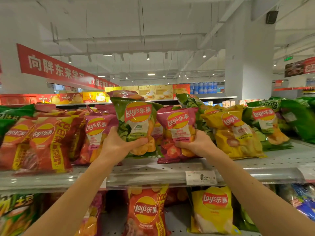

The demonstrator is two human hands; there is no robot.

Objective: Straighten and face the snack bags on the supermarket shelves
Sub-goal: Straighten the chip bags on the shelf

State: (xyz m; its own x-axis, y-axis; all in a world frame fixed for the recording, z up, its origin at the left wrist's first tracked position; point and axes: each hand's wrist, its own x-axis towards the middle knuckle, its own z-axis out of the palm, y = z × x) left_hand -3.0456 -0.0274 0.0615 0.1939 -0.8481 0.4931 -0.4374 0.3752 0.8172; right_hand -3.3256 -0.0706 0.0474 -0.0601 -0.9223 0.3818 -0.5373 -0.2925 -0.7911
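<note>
1. Left hand (119, 143) gripping green bag (134, 123), upright, logo forward, mid shelf (153, 174).
2. Right hand (197, 142) gripping pink bag (177, 132) just right of it.
3. Left to do, seemingly: leaning red bags (49, 142) far left, slumped yellow bag (237, 133) right.

Top shelf (153, 174) with perforated grey deck and a price tag (201, 177) on its front rail

Chip bags stand along it (mostly logo-forward): red bags (46, 142) at 9 o'clock, a purple bag (177, 133) at centre, a yellow bag (237, 133) and green bags (265, 123) toward 3 o'clock.
</note>
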